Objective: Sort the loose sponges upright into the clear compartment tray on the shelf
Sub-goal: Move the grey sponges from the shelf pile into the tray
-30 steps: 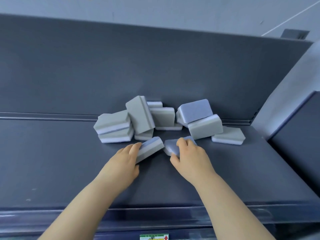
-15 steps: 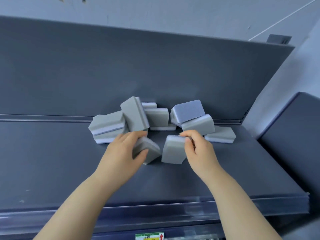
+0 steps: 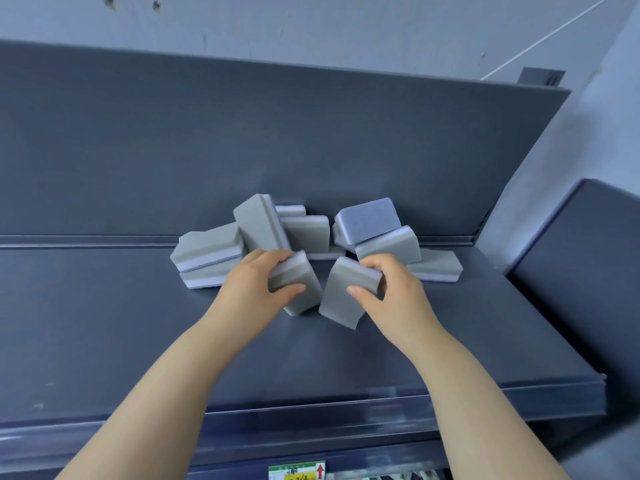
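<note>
The left hand point(image 3: 256, 289) gripped a grey sponge point(image 3: 306, 275), fingers curled over its top edge and thumb on its face. The right hand point(image 3: 391, 296) pinched a second sponge point(image 3: 341, 296) the same way. Both sponges were tilted, lower corners close to the shelf point(image 3: 121, 323). Behind them the loose pile point(image 3: 259, 223) leaned against the back panel. The clear tray was not in view. Each hold should probably be light, since foam squashes, and each sponge turned on edge before slotting in.
</note>
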Action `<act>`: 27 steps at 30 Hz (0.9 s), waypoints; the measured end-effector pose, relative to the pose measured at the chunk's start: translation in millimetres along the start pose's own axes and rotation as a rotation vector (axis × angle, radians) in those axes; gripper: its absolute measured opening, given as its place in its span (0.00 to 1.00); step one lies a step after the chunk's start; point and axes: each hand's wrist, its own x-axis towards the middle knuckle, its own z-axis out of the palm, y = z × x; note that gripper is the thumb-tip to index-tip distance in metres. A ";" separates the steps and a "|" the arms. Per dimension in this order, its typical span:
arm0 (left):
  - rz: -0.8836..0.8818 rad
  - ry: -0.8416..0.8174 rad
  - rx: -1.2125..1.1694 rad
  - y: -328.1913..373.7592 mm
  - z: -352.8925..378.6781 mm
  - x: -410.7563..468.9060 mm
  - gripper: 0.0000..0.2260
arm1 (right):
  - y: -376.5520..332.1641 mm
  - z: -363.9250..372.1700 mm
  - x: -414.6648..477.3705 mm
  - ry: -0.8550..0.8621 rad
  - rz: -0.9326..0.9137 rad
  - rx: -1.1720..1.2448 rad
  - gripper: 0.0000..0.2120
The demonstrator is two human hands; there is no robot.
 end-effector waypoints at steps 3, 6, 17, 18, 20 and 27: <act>-0.078 0.034 -0.045 1.3 -6.4 -0.3 0.21 | 1.3 -4.8 -0.3 -0.015 0.061 0.045 0.20; -0.110 0.034 -0.061 1.5 -11.1 -1.0 0.21 | -1.0 -14.1 -1.7 -0.134 0.084 -0.039 0.21; -0.132 -0.047 -0.012 -6.2 -13.1 -2.8 0.19 | -7.3 -16.2 -7.9 -0.387 0.122 -0.716 0.18; -0.139 -0.047 -0.021 -6.9 -13.9 -2.6 0.19 | -5.1 -12.9 -8.3 -0.379 0.146 -0.644 0.18; -0.168 -0.042 -0.061 -8.6 -15.9 -2.4 0.20 | -0.1 -7.1 -9.2 -0.307 0.159 -0.476 0.18; -0.306 0.026 -0.431 -15.3 -25.2 -8.9 0.15 | 10.6 2.2 -10.7 -0.124 0.219 0.103 0.15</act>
